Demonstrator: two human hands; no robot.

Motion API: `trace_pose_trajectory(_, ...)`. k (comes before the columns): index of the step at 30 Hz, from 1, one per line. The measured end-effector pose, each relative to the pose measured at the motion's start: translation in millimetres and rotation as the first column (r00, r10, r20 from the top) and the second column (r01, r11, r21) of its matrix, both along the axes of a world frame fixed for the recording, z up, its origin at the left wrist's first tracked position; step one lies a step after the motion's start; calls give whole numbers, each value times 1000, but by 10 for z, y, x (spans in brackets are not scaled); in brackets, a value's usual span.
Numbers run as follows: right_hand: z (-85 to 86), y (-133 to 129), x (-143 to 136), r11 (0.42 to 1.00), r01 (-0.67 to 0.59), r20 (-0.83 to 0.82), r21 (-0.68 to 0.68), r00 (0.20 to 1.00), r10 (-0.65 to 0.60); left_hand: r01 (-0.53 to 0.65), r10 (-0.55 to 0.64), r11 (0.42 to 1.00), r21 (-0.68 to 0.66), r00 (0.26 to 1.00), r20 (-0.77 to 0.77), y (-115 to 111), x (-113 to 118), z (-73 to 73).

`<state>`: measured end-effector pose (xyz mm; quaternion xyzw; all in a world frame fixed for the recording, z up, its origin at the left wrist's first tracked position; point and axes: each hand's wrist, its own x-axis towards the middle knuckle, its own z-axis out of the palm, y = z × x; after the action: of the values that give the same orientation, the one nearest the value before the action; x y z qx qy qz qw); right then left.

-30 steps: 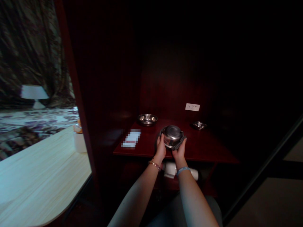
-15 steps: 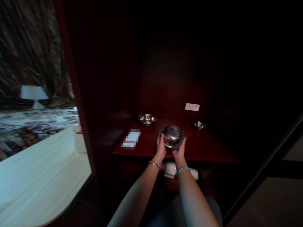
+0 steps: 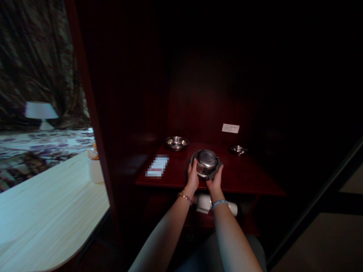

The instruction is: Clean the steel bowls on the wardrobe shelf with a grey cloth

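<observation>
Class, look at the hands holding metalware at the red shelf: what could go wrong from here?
The shiny upturned bowl might slip between the left grip and right grip. The dark, cloth-like item at the right grip could slide loose. The red shelf ends close by, so a dropped bowl might tumble off.

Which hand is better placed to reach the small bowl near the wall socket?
Probably your right hand: it's nearer the small metal bowl, though it and your left hand hold the upturned bowl.

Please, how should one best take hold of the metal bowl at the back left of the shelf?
Probably pinch the metal bowl by its near rim, coming from the front and above: it sits mouth up, with that rim exposed.
</observation>
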<state>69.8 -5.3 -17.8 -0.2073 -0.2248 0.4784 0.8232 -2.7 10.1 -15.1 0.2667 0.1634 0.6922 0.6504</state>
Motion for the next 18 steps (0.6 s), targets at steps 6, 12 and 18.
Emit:
trace_pose_trajectory(6,-2,-2,3,1000,-3,-10,-1,1000,3,-18,19,999,31,999,-27,8,2,-11)
trace_pose_trajectory(12,-6,-2,9,1000,-2,-18,-2,1000,2,-21,22,999,28,999,-29,28,8,-35)
trace_pose_trajectory(18,1,-1,9,1000,6,-25,-2,1000,-6,-34,34,999,10,999,-22,36,9,-42)
